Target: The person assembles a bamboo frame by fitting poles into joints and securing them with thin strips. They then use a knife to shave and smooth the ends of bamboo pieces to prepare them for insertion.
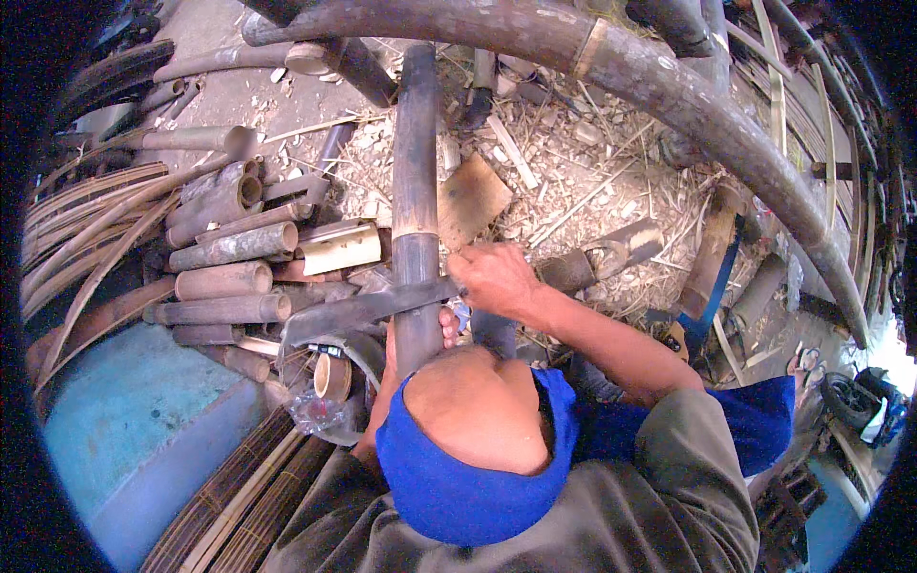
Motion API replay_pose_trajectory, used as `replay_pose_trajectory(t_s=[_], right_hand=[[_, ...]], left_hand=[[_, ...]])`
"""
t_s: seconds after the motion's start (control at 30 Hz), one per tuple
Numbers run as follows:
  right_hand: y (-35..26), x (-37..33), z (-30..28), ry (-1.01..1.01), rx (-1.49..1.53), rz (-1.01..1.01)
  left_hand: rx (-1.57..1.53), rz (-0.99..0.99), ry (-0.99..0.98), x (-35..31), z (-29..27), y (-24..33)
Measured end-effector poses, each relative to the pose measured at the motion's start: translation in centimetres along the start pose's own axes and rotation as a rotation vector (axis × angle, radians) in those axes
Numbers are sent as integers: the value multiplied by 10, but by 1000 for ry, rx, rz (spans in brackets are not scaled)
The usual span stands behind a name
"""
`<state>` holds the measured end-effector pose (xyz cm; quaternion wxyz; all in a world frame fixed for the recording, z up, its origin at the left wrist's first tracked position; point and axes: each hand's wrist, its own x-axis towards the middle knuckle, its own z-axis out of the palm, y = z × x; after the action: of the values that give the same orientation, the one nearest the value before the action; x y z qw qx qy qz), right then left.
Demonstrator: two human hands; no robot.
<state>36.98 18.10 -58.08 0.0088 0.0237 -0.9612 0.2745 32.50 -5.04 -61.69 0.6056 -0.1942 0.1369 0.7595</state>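
A long bamboo pole (415, 162), dark along most of its length and paler near a joint, runs away from me. My left hand (448, 325) is wrapped round its near end. Only a few of its fingertips show past the pole's right side. My right hand (497, 279) is closed in a fist round the handle of a machete (373, 308); the fist hides the handle. Its broad grey blade points left and lies across the pole, just beyond my left hand. Whether the edge has cut into the bamboo, I cannot tell.
Short cut bamboo sections (234, 244) are piled at the left, above a blue ledge (134, 411). A thick curved bamboo pole (535, 33) arches across the far side. To the right, a blue-bladed saw (712, 296) leans by bamboo. Wood chips (573, 181) and a square board (473, 201) lie ahead.
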Motion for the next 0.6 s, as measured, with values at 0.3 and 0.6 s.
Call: replay_pose_trajectory(t_s=[0.3,0.6], right_hand=[[14,2,-7,-54,25,166],[53,-7,25,81,74,502]], left_hand=[[-20,-43,3,5,-9,4],[232,45,229,-11,30,15]])
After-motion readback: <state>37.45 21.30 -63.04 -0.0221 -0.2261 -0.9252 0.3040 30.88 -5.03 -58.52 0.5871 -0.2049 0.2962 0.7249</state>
